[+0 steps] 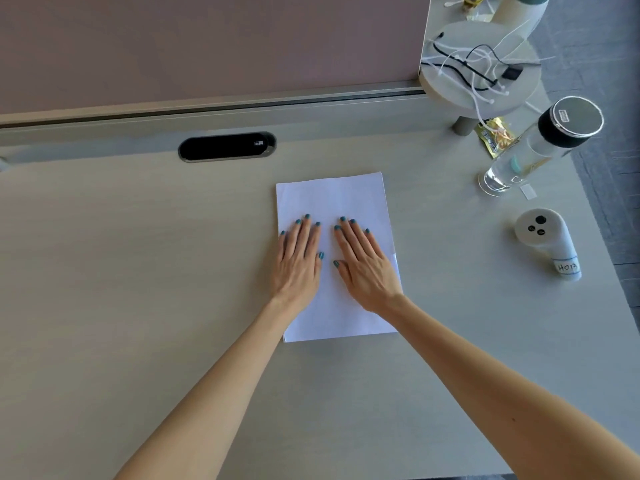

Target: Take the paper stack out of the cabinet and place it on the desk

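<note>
Paper stack [337,202] lying flat on the desk [138,271]; left hand [298,261] and right hand [363,265] press it, fingers extended flat, slightly spread, gripping nothing.

Paper stack [341,199] on desk [138,271] — bottle [540,147], controller [547,237] right

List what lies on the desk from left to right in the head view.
Black cable port → left hand → right hand, both flat on the paper stack → glass bottle.
</note>
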The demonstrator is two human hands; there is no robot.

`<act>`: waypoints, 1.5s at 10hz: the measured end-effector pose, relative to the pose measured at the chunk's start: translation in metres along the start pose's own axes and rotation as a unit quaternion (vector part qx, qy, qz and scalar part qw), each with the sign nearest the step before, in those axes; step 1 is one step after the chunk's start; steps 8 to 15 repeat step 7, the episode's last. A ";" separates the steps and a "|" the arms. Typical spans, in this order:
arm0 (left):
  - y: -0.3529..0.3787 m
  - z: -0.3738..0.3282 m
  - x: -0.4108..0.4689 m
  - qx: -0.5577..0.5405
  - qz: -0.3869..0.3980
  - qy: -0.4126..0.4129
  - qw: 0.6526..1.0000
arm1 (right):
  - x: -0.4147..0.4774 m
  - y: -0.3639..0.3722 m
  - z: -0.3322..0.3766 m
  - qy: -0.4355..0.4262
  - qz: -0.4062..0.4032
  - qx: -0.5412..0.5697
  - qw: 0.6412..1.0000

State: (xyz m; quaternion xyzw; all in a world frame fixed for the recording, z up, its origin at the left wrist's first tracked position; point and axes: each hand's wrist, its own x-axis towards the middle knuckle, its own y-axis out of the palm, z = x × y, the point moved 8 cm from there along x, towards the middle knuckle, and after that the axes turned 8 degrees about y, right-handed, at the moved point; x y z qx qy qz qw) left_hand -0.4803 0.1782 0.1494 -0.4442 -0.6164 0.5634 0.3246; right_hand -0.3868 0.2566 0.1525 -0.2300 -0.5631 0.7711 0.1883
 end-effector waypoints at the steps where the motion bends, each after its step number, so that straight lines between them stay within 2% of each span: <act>1: 0.002 0.000 0.000 0.003 -0.007 -0.004 1.000 | 0.001 0.000 -0.002 0.000 -0.014 0.000 1.000; 4: 0.002 -0.002 -0.001 0.023 -0.018 -0.005 1.000 | -0.001 -0.002 -0.002 -0.004 -0.042 0.000 0.999; 5: 0.000 -0.001 -0.001 0.016 0.000 -0.006 1.000 | -0.001 -0.003 -0.002 0.006 -0.023 -0.007 1.000; 6: -0.007 0.000 -0.003 -0.006 0.019 -0.002 1.000 | -0.001 -0.013 0.002 0.003 -0.018 0.015 1.000; 7: -0.035 -0.002 0.001 -0.080 -0.022 -0.004 0.997 | -0.001 -0.056 0.008 0.038 -0.052 0.121 0.991; 15: -0.035 -0.002 0.001 -0.080 -0.022 -0.004 0.997 | -0.001 -0.056 0.008 0.038 -0.052 0.121 0.991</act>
